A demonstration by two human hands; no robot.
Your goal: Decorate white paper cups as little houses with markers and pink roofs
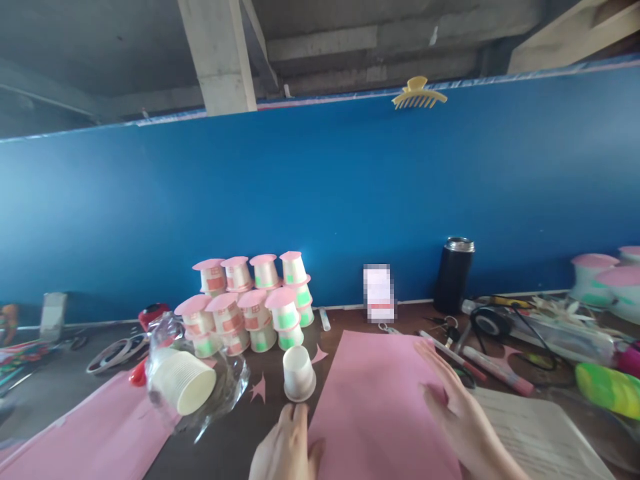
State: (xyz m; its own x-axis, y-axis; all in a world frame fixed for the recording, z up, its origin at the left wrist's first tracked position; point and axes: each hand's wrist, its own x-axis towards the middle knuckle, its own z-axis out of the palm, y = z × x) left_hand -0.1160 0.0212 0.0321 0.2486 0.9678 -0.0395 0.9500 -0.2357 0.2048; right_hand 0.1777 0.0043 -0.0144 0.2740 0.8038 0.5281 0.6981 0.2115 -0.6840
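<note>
A sheet of pink paper point(375, 400) lies on the dark table in front of me. My right hand point(453, 413) rests along its right edge, fingers stretched and thumb apart over the paper. At the lower left edge of the sheet is my left hand point(287, 447), its fingers pointing forward and its thumb over the paper. Just beyond those fingertips stands an upside-down white paper cup point(299, 373); whether they touch it I cannot tell. Small pink paper scraps point(259, 389) lie left of the cup.
Stacked cups with pink paper brims point(255, 310) stand behind. Left are nested paper cups point(185, 381) in clear plastic and more pink paper point(95, 427). A black bottle point(453, 277), a pixelated upright item point(379, 293), markers point(497, 370) and a printed sheet point(540, 427) are rightward. A blue partition point(320, 180) rises behind.
</note>
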